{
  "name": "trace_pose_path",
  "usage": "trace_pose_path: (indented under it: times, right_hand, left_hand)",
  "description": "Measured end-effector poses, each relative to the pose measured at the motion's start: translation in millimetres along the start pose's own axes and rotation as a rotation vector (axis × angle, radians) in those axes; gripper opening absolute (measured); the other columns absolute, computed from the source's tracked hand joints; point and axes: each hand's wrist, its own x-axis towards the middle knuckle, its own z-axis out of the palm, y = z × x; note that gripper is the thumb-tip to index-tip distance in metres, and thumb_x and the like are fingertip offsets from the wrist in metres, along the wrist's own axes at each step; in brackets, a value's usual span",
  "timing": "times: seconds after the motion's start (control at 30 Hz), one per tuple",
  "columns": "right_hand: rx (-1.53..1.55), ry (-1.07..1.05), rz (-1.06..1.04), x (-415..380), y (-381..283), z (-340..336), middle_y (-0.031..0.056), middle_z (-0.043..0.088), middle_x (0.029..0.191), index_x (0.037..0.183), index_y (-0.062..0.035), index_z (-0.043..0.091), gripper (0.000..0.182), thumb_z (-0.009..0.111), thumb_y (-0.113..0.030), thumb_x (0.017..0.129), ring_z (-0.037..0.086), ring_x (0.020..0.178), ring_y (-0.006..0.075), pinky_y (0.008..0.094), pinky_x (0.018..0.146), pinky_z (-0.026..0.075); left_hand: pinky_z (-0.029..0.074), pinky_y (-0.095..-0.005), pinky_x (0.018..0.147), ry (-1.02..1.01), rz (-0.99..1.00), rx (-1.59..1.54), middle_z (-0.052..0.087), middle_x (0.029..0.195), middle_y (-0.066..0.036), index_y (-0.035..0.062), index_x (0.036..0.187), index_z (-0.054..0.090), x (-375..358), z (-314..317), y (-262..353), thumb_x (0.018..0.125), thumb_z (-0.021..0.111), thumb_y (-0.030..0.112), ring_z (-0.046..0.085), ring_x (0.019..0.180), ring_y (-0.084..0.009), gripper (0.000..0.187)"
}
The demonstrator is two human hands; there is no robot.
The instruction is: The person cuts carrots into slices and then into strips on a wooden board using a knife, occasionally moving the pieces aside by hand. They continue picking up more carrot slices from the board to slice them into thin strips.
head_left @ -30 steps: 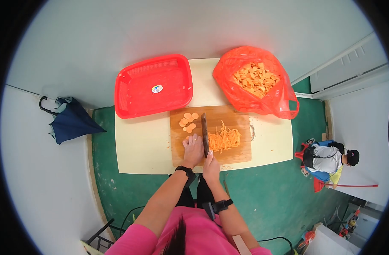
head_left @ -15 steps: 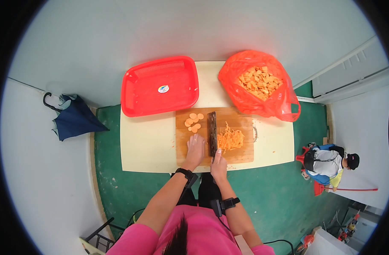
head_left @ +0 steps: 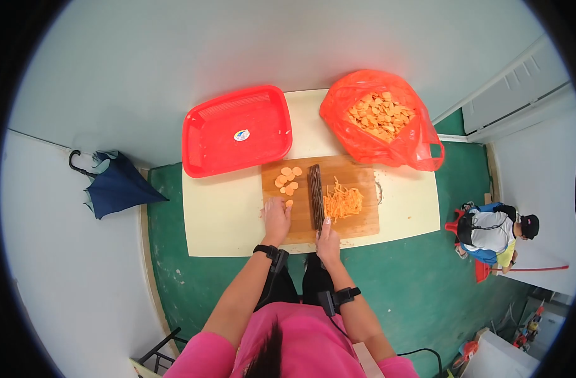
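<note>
On the wooden cutting board lies a pile of orange shreds, right of a dark-bladed knife. My right hand is wrapped round the knife's near end, with the blade pointing away from me. My left hand rests at the board's left edge, its fingertips by an orange slice; whether it grips anything is hidden. Several more round orange slices lie beyond it at the board's upper left.
A red basket stands at the table's back left, and a red plastic bag of orange slices at the back right. The pale table bears them. A folded umbrella leans left; another person is at the right.
My left hand has moved left, away from the knife to the board's edge. One slice now shows beside its fingertips. The view has shifted slightly.
</note>
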Motion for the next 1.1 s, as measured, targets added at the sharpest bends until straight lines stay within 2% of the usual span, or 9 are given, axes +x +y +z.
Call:
trace_pose_path:
  times: [0.07, 0.13, 0.23, 0.53, 0.6, 0.63, 0.7, 1.1]
  right_hand:
    - [-0.031, 0.006, -0.016, 0, 0, -3, 0.0195, 0.057, 0.059, 0.069, 0.0054, 0.059, 0.073, 0.03, -0.05, 0.107, 0.058, 0.059, 0.0356, 0.0465, 0.062, 0.045]
    - [-0.059, 0.008, -0.033, 1, 2, -5, 0.0204, 0.057, 0.06, 0.07, 0.0057, 0.059, 0.073, 0.03, -0.05, 0.107, 0.059, 0.059, 0.0366, 0.0471, 0.062, 0.045]
    - [-0.065, 0.01, -0.022, 2, 6, -7, 0.0217, 0.057, 0.06, 0.07, 0.0059, 0.06, 0.074, 0.03, -0.051, 0.106, 0.059, 0.06, 0.0378, 0.0482, 0.063, 0.045]
    - [-0.097, -0.001, -0.099, -11, -5, -10, 0.0243, 0.056, 0.062, 0.076, 0.0084, 0.059, 0.07, 0.031, -0.048, 0.106, 0.059, 0.062, 0.0403, 0.0489, 0.063, 0.045]
    - [-0.131, 0.02, -0.136, -12, -5, -9, 0.0292, 0.057, 0.066, 0.078, 0.0091, 0.06, 0.069, 0.032, -0.047, 0.106, 0.06, 0.066, 0.0454, 0.051, 0.064, 0.044]
    - [-0.132, 0.024, -0.134, -11, -1, -7, 0.0292, 0.057, 0.066, 0.078, 0.0091, 0.06, 0.069, 0.032, -0.047, 0.106, 0.06, 0.066, 0.0454, 0.051, 0.064, 0.044]
    - [-0.189, 0.097, -0.2, -7, 6, -2, 0.0191, 0.054, 0.058, 0.07, 0.0051, 0.057, 0.07, 0.03, -0.049, 0.107, 0.056, 0.057, 0.0354, 0.0477, 0.06, 0.044]
    - [-0.156, 0.1, -0.21, -10, 1, 1, 0.0235, 0.054, 0.059, 0.072, 0.0076, 0.057, 0.066, 0.034, -0.044, 0.107, 0.057, 0.059, 0.0403, 0.0492, 0.061, 0.043]
  left_hand:
    - [0.036, -0.0484, 0.085, -0.026, -0.004, 0.054, 0.058, 0.101, -0.013, 0.0073, 0.104, 0.054, 0, 3, 4, 0.089, 0.066, 0.016, 0.054, 0.102, -0.033, 0.021]
    - [0.032, -0.0479, 0.081, -0.014, 0.072, 0.251, 0.059, 0.096, -0.011, 0.0088, 0.098, 0.056, -5, 8, 10, 0.09, 0.065, 0.02, 0.055, 0.098, -0.0303, 0.017]
    - [0.031, -0.0491, 0.082, -0.077, 0.108, 0.252, 0.06, 0.098, -0.011, 0.0082, 0.097, 0.057, -17, 16, 18, 0.092, 0.061, 0.023, 0.055, 0.099, -0.0313, 0.016]
    - [0.03, -0.0471, 0.078, -0.059, 0.202, 0.243, 0.058, 0.097, -0.012, 0.0073, 0.097, 0.055, -21, 23, 35, 0.092, 0.058, 0.018, 0.053, 0.097, -0.0309, 0.012]
    - [0.03, -0.0474, 0.079, -0.069, 0.201, 0.277, 0.058, 0.099, -0.012, 0.0071, 0.097, 0.055, -20, 26, 38, 0.092, 0.058, 0.019, 0.052, 0.098, -0.0305, 0.013]
    - [0.031, -0.0476, 0.08, -0.073, 0.199, 0.312, 0.057, 0.1, -0.013, 0.0068, 0.097, 0.055, -20, 27, 40, 0.093, 0.058, 0.02, 0.052, 0.099, -0.0301, 0.014]
    - [0.031, -0.0479, 0.081, -0.069, 0.201, 0.34, 0.057, 0.101, -0.013, 0.0067, 0.098, 0.056, -20, 30, 43, 0.093, 0.057, 0.021, 0.052, 0.1, -0.0299, 0.015]
    - [0.032, -0.0476, 0.083, -0.067, 0.228, 0.454, 0.056, 0.101, -0.014, 0.0064, 0.094, 0.058, -20, 41, 42, 0.091, 0.057, 0.025, 0.051, 0.099, -0.0306, 0.019]
